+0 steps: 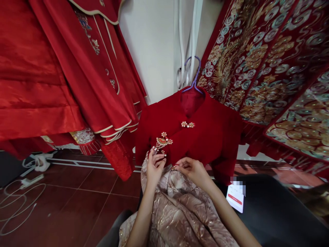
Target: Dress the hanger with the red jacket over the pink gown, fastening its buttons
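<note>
One view, from the wearer's head, looks forward and down over patterned cloth (pixel 180 212). The left hand (pixel 156 165) and right hand (pixel 193 170) show near, just below its middle, the jacket (pixel 214 132) close beyond. It reaches wide, taking in garments (pixel 269 51) at both sides and floor (pixel 95 206) at lower left.

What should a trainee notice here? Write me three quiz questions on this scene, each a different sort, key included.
1. Multiple choice: What colour is the hanger at the collar of the red jacket? a) white b) purple c) black
2. True or false: The lit phone lies to the right of both hands.
3. Short answer: Which hand is nearer the fan-shaped ornament?

Key: 1. b; 2. true; 3. the left hand.
</note>
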A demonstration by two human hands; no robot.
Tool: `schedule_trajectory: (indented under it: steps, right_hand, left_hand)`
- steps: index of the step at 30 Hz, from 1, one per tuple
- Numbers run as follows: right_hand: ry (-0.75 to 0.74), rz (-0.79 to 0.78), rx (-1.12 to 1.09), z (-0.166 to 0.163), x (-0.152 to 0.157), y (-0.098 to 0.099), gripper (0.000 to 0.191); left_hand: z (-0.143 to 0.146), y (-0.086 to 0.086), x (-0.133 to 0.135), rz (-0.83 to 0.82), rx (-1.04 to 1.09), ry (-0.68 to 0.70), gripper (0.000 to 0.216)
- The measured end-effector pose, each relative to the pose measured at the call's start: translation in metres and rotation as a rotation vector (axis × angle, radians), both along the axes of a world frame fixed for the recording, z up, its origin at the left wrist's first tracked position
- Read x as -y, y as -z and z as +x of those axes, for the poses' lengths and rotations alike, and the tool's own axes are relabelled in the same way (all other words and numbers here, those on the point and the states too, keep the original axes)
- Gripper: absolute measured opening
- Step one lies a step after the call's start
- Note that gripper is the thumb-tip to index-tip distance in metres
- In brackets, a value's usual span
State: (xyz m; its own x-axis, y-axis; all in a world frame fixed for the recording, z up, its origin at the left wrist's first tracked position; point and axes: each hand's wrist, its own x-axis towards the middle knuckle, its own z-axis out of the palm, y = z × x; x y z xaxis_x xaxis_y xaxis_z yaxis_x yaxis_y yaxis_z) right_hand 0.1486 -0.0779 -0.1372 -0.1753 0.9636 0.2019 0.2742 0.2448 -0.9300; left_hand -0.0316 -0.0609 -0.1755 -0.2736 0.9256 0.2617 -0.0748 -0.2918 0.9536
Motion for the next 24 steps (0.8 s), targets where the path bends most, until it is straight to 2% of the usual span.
schedule_trajectory:
  steps: [4, 8, 13, 18, 24]
  right_hand:
    - [0.023, 0.090, -0.017, -0.021, -0.013, -0.006, 0.016]
    - [0.117, 0.180, -0.019, -0.036, -0.029, 0.001, 0.015]
    - [0.160, 0.259, 0.002, -0.041, -0.029, 0.008, 0.013]
    - [0.201, 0.255, -0.032, -0.043, -0.025, 0.010, 0.015]
    - [0.202, 0.230, -0.085, -0.046, -0.022, 0.013, 0.017]
  left_hand:
    - [0.003, 0.001, -0.002, 0.003, 0.065, 0.003, 0.061]
    - [0.007, 0.002, -0.004, -0.003, 0.109, -0.005, 0.060]
    - [0.013, -0.001, -0.002, -0.008, 0.068, -0.021, 0.057]
    - [0.016, -0.003, 0.000, 0.026, 0.057, -0.104, 0.037]
    - [0.016, -0.003, 0.000, 0.006, -0.033, -0.037, 0.025]
